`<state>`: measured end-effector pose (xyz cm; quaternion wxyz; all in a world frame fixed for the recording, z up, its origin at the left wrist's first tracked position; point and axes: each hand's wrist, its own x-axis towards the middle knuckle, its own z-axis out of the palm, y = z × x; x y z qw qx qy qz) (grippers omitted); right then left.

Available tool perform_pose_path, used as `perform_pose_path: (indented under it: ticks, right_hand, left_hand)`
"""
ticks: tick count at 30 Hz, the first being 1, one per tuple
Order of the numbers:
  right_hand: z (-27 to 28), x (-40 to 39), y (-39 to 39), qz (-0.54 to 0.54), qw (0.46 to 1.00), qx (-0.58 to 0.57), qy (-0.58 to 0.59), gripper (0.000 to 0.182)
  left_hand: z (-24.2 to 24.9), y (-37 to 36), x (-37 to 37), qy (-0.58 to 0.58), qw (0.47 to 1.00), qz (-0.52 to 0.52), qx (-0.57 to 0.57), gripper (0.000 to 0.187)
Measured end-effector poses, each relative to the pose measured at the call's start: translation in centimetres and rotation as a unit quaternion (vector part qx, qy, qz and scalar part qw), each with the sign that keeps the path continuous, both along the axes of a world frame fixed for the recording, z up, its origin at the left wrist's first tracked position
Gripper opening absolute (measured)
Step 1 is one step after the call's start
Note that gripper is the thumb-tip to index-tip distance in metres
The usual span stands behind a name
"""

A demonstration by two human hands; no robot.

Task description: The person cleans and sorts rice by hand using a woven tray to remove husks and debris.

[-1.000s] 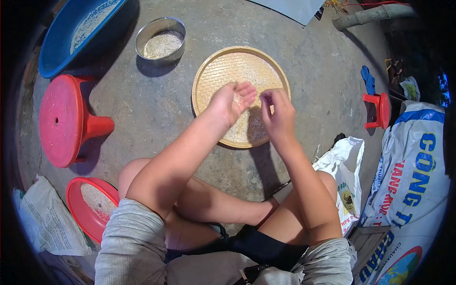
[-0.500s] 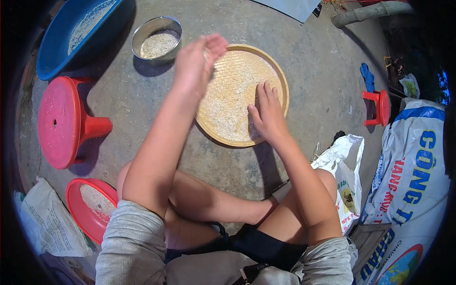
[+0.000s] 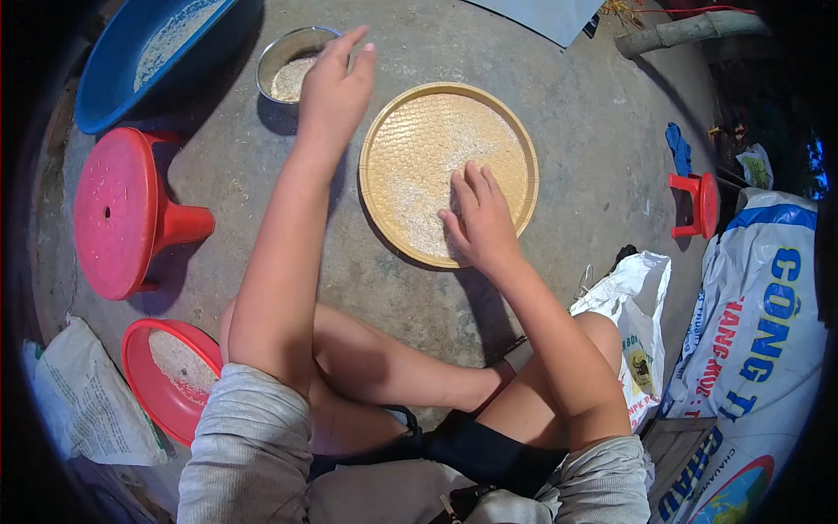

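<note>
My left hand is raised at the right side of a steel bowl, covering part of its rim. Its fingers are stretched out with the thumb apart; the palm side is hidden. Pale broken grain lies in the bowl. On the round woven bamboo tray, my right hand rests with spread fingers at the edge of a patch of pale grain. More grain is scattered thinly toward the tray's far right side.
A blue basin with grain stands at the upper left. Below it are a red stool and a red basin with grain. White sacks line the right, near a small red stool. A bamboo pole lies at upper right.
My left hand has moved from the tray's upper left edge to the steel bowl, and its fingers have spread. My right hand has shifted slightly left and nearer on the tray.
</note>
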<state>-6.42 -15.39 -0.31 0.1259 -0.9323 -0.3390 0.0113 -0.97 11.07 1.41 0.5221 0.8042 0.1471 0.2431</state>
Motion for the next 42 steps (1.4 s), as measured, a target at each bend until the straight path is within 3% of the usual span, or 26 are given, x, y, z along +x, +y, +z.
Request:
perform_pose_path:
  ticks: [2, 4, 7, 10, 14, 16, 17, 19, 21, 23, 24, 27, 29, 31, 32, 33, 35, 42]
  right_hand:
    - [0.2, -0.1, 0.4, 0.035, 0.999, 0.04, -0.005, 0.047]
    - [0.3, -0.2, 0.8, 0.054, 0.993, 0.098, 0.041, 0.031]
    - [-0.8, -0.2, 0.5, 0.052, 0.989, 0.13, 0.046, 0.023]
    - [-1.0, 0.3, 0.1, 0.039, 0.989, 0.122, 0.069, 0.019]
    - [-0.5, 1.0, -0.3, -0.037, 0.977, 0.173, 0.116, 0.016]
    - [-1.0, 1.7, -1.1, -0.196, 0.914, 0.251, 0.25, 0.013]
    - [-1.1, 2.0, -1.4, -0.197, 0.914, 0.251, 0.25, 0.013]
    - [-0.4, 2.5, -1.2, -0.263, 0.858, 0.37, 0.239, 0.016]
    - [1.0, 2.4, -0.5, -0.272, 0.856, 0.384, 0.214, 0.014]
    - [2.6, 2.0, 0.6, -0.141, 0.892, 0.417, 0.096, 0.013]
    - [3.4, 2.0, 0.5, -0.066, 0.929, 0.354, 0.086, 0.021]
    - [3.8, 1.6, 1.4, 0.014, 0.964, 0.267, 0.012, 0.034]
    - [2.6, 1.7, 0.7, 0.01, 0.973, 0.228, -0.012, 0.04]
    - [2.2, 1.7, 0.4, -0.06, 0.979, 0.193, -0.024, 0.04]
    - [2.1, 1.8, 0.1, -0.071, 0.982, 0.166, 0.05, 0.039]
    - [2.2, 1.9, -0.1, -0.07, 0.982, 0.166, 0.05, 0.039]
    - [2.6, 1.7, -0.3, 0.063, 0.991, 0.051, 0.11, 0.038]
    - [0.5, 1.2, -0.2, 0.064, 0.971, 0.111, 0.203, 0.014]
  left_hand:
    - [1.6, -2.1, -0.4, -0.021, 0.997, -0.024, -0.066, 0.038]
    - [3.2, -4.8, -1.1, 0.043, 0.922, -0.16, -0.349, 0.034]
    - [1.3, -7.3, -1.3, 0.109, 0.88, -0.282, -0.366, 0.035]
    - [-0.3, -9.0, -1.8, 0.2, 0.869, -0.29, -0.346, 0.035]
    - [-0.3, -9.4, -2.0, 0.252, 0.81, -0.279, -0.451, 0.038]
    - [-0.2, -9.4, -2.1, 0.23, 0.776, -0.246, -0.533, 0.04]
    - [-0.2, -9.4, -2.2, 0.23, 0.776, -0.246, -0.533, 0.04]
    - [-0.2, -9.5, -2.4, 0.214, 0.736, -0.13, -0.629, 0.041]
    - [-0.6, -9.5, -2.3, 0.22, 0.714, -0.115, -0.655, 0.041]
    - [-1.3, -9.9, -2.3, 0.236, 0.636, -0.105, -0.727, 0.039]
    - [-1.3, -10.2, -2.5, 0.241, 0.627, -0.124, -0.731, 0.039]
    - [-1.4, -10.9, -2.6, 0.243, 0.624, -0.14, -0.729, 0.039]
    - [-1.5, -11.0, -2.6, 0.245, 0.622, -0.149, -0.728, 0.04]
    - [-1.8, -10.2, -2.1, 0.21, 0.607, -0.103, -0.76, 0.041]
    - [-1.9, -9.8, -1.8, 0.172, 0.612, -0.071, -0.769, 0.042]
    - [-1.8, -9.3, -1.6, 0.172, 0.612, -0.07, -0.769, 0.042]
    - [-1.5, -8.0, -1.2, 0.11, 0.612, -0.013, -0.783, 0.044]
    - [-0.8, -7.8, -1.3, 0.095, 0.593, -0.009, -0.8, 0.044]
